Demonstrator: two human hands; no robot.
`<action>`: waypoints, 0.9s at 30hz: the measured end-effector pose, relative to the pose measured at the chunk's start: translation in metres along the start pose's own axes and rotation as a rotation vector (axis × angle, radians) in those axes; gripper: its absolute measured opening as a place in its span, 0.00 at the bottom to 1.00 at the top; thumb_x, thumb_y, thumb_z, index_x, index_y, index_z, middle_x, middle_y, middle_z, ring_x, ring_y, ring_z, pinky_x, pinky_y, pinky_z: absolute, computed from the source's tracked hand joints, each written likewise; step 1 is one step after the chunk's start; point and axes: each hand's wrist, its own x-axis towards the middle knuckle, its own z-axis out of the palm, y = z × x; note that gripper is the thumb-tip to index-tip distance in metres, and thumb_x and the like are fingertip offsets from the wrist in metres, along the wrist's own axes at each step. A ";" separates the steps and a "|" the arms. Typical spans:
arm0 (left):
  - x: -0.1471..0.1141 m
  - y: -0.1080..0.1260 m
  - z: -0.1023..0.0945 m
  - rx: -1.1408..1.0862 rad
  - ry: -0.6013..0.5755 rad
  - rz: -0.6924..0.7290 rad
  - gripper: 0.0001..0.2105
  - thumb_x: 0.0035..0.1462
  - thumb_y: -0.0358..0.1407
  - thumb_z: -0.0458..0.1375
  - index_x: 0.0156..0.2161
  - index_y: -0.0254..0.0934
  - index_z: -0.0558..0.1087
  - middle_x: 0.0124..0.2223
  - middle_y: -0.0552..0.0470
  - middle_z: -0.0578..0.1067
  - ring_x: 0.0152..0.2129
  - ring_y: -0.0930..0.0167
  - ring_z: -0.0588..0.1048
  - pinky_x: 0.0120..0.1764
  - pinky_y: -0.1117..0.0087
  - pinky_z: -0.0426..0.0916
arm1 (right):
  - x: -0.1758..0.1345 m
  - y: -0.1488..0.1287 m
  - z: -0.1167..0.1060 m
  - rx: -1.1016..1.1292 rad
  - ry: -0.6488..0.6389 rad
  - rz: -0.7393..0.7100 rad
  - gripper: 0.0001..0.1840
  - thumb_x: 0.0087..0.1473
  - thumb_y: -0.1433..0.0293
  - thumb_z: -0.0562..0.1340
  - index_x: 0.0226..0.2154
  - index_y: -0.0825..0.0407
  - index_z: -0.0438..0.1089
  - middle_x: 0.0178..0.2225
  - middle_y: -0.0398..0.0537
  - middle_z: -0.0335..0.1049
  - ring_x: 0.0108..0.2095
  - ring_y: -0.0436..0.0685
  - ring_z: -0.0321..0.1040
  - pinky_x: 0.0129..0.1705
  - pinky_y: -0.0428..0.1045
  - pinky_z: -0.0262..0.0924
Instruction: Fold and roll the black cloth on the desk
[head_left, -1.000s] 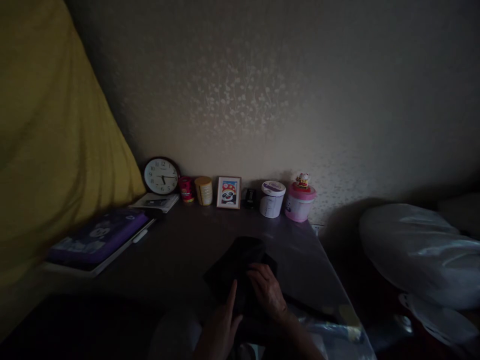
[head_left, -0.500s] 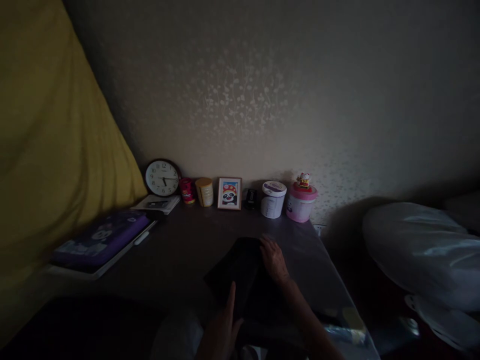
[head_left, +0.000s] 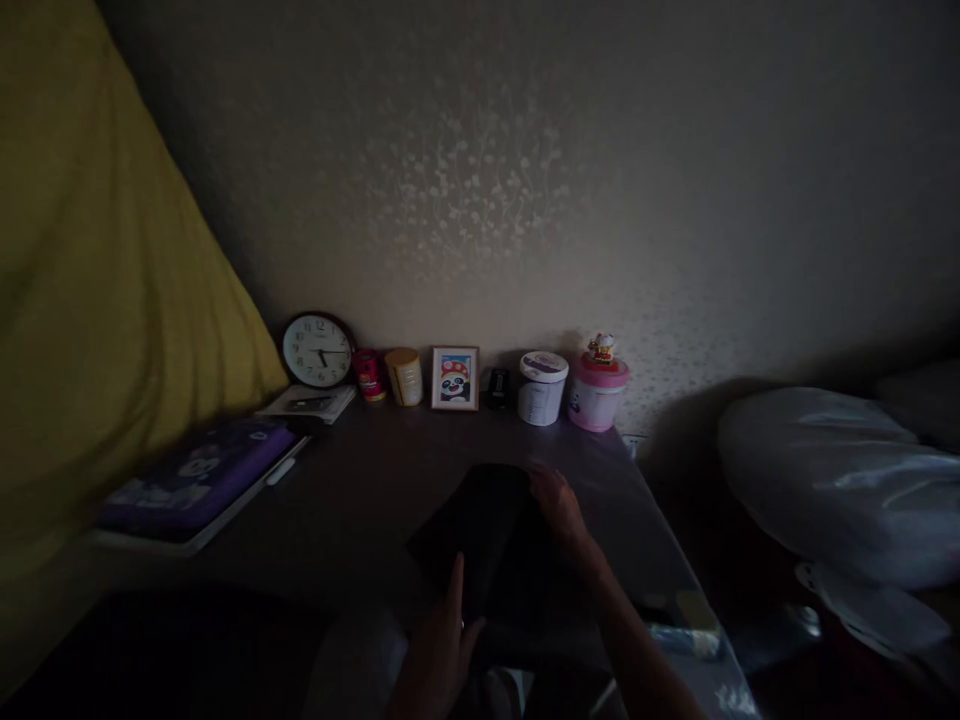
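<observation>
A black cloth (head_left: 476, 520), folded or bunched, lies on the dark table in front of me; its exact kind is lost in the dim light. My left hand (head_left: 442, 640) is at its near left side, index finger stretched forward and thumb apart, with a ring showing on a finger. At the upper right edge of the cloth is my right hand (head_left: 559, 508), fingers bent over the fabric and slightly blurred. The cloth's near part merges into shadow between my forearms.
Along the wall stand a clock (head_left: 318, 350), a red can (head_left: 369, 376), a yellow tub (head_left: 405, 378), a panda picture frame (head_left: 455, 379), a white tub (head_left: 541, 390) and a pink tub (head_left: 595, 395) topped by a figurine. A purple case (head_left: 199, 480) lies left, beside a yellow curtain (head_left: 112, 300).
My right hand has shifted slightly right, and the cloth's upper edge with it. My left hand stays at about the same place. The whole view has tilted a little.
</observation>
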 end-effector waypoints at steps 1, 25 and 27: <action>-0.001 0.001 -0.001 0.008 0.010 0.015 0.31 0.58 0.33 0.46 0.62 0.34 0.35 0.56 0.46 0.63 0.48 0.74 0.67 0.46 0.77 0.61 | -0.006 0.005 -0.006 0.031 -0.009 0.049 0.16 0.54 0.70 0.50 0.42 0.54 0.68 0.43 0.53 0.70 0.45 0.57 0.66 0.47 0.54 0.59; -0.006 0.002 -0.013 -0.320 -0.112 -0.043 0.32 0.57 0.37 0.45 0.61 0.43 0.32 0.47 0.49 0.70 0.23 0.78 0.71 0.24 0.79 0.62 | -0.094 -0.003 -0.045 0.126 -0.208 0.211 0.17 0.53 0.66 0.50 0.41 0.48 0.70 0.39 0.47 0.73 0.40 0.56 0.69 0.40 0.49 0.60; -0.008 0.003 -0.013 -0.367 -0.143 -0.079 0.32 0.57 0.40 0.44 0.61 0.45 0.30 0.37 0.54 0.73 0.15 0.81 0.65 0.17 0.81 0.56 | -0.096 -0.004 -0.045 0.163 -0.202 0.221 0.17 0.53 0.65 0.50 0.41 0.48 0.69 0.39 0.47 0.73 0.40 0.56 0.69 0.40 0.49 0.61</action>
